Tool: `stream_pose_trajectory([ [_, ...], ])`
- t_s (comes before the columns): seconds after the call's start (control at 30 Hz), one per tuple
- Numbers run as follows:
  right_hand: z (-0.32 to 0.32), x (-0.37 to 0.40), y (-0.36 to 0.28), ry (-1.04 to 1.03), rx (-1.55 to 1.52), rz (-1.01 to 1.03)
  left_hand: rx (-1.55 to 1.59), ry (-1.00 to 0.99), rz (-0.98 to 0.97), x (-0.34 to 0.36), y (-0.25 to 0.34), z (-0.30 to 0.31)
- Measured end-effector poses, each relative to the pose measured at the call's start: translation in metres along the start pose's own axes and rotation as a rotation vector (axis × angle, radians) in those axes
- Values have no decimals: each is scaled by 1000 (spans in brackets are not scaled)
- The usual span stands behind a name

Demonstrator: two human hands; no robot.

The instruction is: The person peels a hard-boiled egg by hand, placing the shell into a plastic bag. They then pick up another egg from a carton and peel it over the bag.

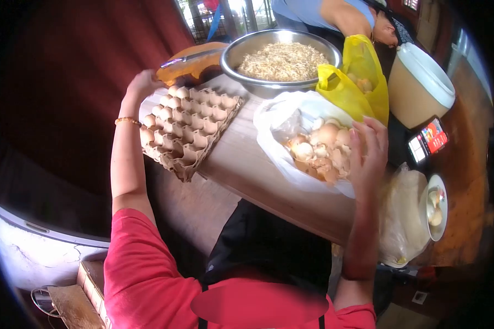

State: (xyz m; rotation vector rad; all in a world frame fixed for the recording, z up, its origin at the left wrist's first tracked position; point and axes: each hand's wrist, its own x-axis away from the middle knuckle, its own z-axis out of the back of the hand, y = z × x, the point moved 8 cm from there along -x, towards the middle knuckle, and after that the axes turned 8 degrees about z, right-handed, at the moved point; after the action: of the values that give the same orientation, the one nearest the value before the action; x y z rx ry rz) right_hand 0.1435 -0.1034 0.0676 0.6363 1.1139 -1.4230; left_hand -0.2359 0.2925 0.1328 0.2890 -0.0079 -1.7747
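While your right hand (370, 142) reaches over the right edge of the white bag (273, 156), its fingers are loosely spread, beside the shells (313, 151); blur hides whether they touch them. Your left hand (143, 83) is bent at the far left corner of the tray (200, 123), near the eggs (174, 102); you cannot tell from this view whether it grips anything. Beneath that hand, the tray is rough, grey-brown moulded pulp with rows of cups, the pale, smooth eggs gathered along its left side.

Right of the tray, the thin, crinkled bag gapes around curved, broken shells in white and tan. Behind it, the round bowl (247, 82) of shiny metal holds a heap of dry, straw-like shreds (282, 61). The glossy yellow bag (340, 88) crowds the white bag's far right side and stands between the bowl and the tan bucket (417, 90) with its white lid. Nearer you on the right lie a lit phone (428, 140), a cloudy clear bag (405, 214) and a white plate (443, 219) of pale pieces. Past the bowl, a person (335, 16) bends over. Smooth, pale wood covers the table (230, 159).
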Motion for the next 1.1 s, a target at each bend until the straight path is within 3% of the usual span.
stream_pose_trajectory([
  [0.07, -4, 1, 2, -25, 21, -23, -256, -333, 174, -8, -58, -49],
  [0.13, -8, 3, 4, -30, 14, -22, -95, -238, 172, 10, -69, -68],
  [0.17, -9, 4, 5, -34, 8, -27, 2, -303, 217, 23, -62, -74],
  [0.27, -9, 2, 3, -78, 1, -44, 110, -305, 114, 23, -58, -104],
  [0.33, -11, 4, 7, -70, 22, -38, 135, -50, 172, 19, -71, -112],
  [0.4, -9, 6, 13, -60, 57, -45, 116, -22, 106, 13, -71, -116],
  [0.47, -6, 4, 12, -30, 42, -25, -104, 205, 0, 9, -69, -105],
  [0.53, -3, 4, 12, -11, 32, -23, 45, 464, -53, 52, -20, -57],
  [0.6, -2, 4, 11, 15, 35, -25, 479, 594, -53, 113, 36, -18],
  [0.67, -6, 6, 8, 21, -26, 10, 835, 746, -326, 185, 100, 1],
  [0.73, -6, 7, 7, 27, -13, 10, 600, 786, -512, 224, 125, -31],
  [0.8, -6, 7, 6, 30, -11, 21, 195, 407, -598, 243, 151, -109],
  [0.87, -4, 7, 5, 49, -56, 30, 498, 56, -553, 249, 160, -158],
  [0.9, -4, 7, 4, 56, -65, 29, 195, 222, -723, 252, 171, -138],
  [1.0, -12, 9, 0, -36, -164, -23, 726, -61, -465, 233, 169, -105],
  [1.03, -10, 8, -4, -32, -163, -26, 954, -221, -436, 233, 179, -100],
  [1.07, -15, 6, -14, -123, -320, -6, 951, -221, -437, 234, 191, -89],
  [1.1, -21, 7, -24, -215, -476, 15, 1135, -422, -448, 238, 210, -86],
])
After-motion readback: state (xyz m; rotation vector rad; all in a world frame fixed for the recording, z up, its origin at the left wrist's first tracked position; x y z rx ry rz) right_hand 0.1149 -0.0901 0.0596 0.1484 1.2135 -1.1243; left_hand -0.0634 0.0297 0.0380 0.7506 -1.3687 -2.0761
